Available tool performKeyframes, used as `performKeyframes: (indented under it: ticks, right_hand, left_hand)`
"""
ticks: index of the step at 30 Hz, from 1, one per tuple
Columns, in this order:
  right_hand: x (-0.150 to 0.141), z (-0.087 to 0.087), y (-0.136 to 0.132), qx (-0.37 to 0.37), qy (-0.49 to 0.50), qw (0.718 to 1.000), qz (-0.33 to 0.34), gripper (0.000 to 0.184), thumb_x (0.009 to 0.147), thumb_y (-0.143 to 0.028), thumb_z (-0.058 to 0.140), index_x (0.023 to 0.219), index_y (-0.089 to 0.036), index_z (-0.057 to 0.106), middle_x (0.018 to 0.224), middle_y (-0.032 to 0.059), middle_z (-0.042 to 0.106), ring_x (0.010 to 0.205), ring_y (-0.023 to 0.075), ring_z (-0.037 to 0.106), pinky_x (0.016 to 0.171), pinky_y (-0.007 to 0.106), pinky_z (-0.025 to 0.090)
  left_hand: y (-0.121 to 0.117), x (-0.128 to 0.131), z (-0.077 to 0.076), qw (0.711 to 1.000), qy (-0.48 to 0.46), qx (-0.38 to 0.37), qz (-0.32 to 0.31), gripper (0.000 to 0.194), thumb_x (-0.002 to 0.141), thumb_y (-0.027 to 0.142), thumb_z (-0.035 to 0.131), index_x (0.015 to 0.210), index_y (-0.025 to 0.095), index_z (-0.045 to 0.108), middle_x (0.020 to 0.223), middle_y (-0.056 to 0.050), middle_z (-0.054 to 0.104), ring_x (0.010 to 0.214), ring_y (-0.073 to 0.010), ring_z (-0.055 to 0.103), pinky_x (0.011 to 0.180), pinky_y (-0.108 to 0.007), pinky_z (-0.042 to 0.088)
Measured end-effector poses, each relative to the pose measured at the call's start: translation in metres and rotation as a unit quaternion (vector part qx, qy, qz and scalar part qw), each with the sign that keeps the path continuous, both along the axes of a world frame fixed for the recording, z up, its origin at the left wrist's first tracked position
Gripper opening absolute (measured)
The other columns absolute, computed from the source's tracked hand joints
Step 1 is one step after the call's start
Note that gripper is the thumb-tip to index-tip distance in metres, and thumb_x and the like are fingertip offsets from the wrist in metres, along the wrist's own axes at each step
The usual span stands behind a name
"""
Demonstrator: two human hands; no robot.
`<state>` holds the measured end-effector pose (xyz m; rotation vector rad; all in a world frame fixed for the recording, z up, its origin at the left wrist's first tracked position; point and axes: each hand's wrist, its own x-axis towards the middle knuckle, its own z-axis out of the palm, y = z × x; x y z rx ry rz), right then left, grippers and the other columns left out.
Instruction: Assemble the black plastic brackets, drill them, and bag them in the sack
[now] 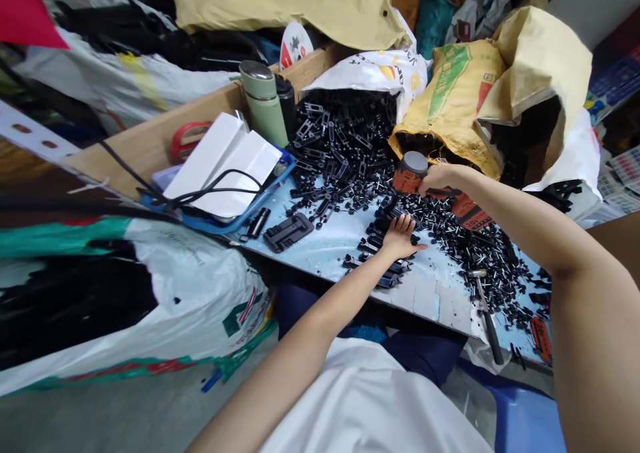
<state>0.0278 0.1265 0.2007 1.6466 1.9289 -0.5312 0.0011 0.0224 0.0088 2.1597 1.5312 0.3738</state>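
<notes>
My right hand (pixel 436 177) is wrapped round the grip of an orange and black cordless drill (pixel 407 181). The drill's grey rear end faces up, and its battery (pixel 473 213) sticks out below my wrist. Just nearer to me, my left hand (pixel 399 238) lies over a row of black plastic parts (pixel 373 246), fingers stretched and thumb out to the side. The drill's tip is hidden, so contact with a part cannot be made out. Small screws and black pieces (pixel 450 229) are strewn right of the row.
A heap of black clips (pixel 345 139) covers the back of the table. A hammer (pixel 487 319) and a spare orange battery (pixel 541 339) lie at right. At left are a blue tray (pixel 235 223), a green flask (pixel 265 106) and a black plastic piece (pixel 289 231). A yellow sack (pixel 450 99) stands behind.
</notes>
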Motion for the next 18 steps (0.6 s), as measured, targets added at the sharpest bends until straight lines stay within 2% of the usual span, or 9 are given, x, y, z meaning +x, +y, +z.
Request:
performKeyframes:
  ticks: [3, 6, 11, 14, 18]
  right_hand:
    - [-0.008, -0.006, 0.012, -0.025, -0.038, 0.998, 0.040, 0.012, 0.069, -0.023, 0.062, 0.072, -0.011, 0.062, 0.052, -0.0008, 0.053, 0.049, 0.0119, 0.050, 0.049, 0.023, 0.043]
    - [-0.014, -0.009, 0.014, -0.020, -0.067, 0.993, 0.093, 0.016, 0.068, -0.026, 0.063, 0.072, -0.010, 0.063, 0.055, 0.0006, 0.055, 0.053, 0.0137, 0.053, 0.052, 0.024, 0.043]
    - [-0.019, -0.001, -0.007, 0.013, -0.060, 0.993, 0.105, 0.016, 0.064, -0.023, 0.065, 0.073, -0.011, 0.064, 0.057, 0.0018, 0.057, 0.055, 0.0146, 0.054, 0.050, 0.025, 0.041]
    - [-0.023, 0.003, -0.021, -0.001, -0.046, 0.992, 0.113, 0.018, 0.063, -0.022, 0.066, 0.076, -0.010, 0.065, 0.058, 0.0021, 0.058, 0.055, 0.0144, 0.054, 0.050, 0.025, 0.041]
    - [-0.031, -0.001, -0.029, -0.023, -0.028, 0.993, 0.114, 0.021, 0.064, -0.022, 0.066, 0.080, -0.008, 0.066, 0.059, 0.0022, 0.058, 0.059, 0.0155, 0.057, 0.053, 0.025, 0.042]
  left_hand:
    - [0.001, 0.001, -0.005, 1.000, -0.013, 0.009, -0.002, 0.090, 0.077, 0.073, 0.027, 0.141, 0.010, 0.025, 0.150, -0.013, 0.019, 0.139, -0.0292, 0.013, 0.113, -0.045, 0.011]
    - [0.002, 0.002, -0.009, 1.000, -0.017, 0.012, -0.004, 0.090, 0.077, 0.074, 0.028, 0.141, 0.012, 0.024, 0.151, -0.012, 0.017, 0.139, -0.0290, 0.011, 0.113, -0.047, 0.010]
    - [0.002, 0.000, -0.006, 1.000, -0.015, 0.001, -0.013, 0.085, 0.079, 0.071, 0.028, 0.142, 0.014, 0.023, 0.151, -0.010, 0.018, 0.139, -0.0288, 0.010, 0.113, -0.048, 0.009]
    - [0.002, -0.002, -0.001, 1.000, -0.011, -0.004, -0.025, 0.083, 0.079, 0.070, 0.027, 0.141, 0.015, 0.025, 0.150, -0.009, 0.022, 0.139, -0.0288, 0.012, 0.113, -0.048, 0.008]
    - [0.003, -0.003, 0.002, 1.000, -0.009, -0.008, -0.021, 0.082, 0.080, 0.070, 0.023, 0.140, 0.013, 0.029, 0.150, -0.010, 0.022, 0.139, -0.0281, 0.013, 0.113, -0.046, 0.008]
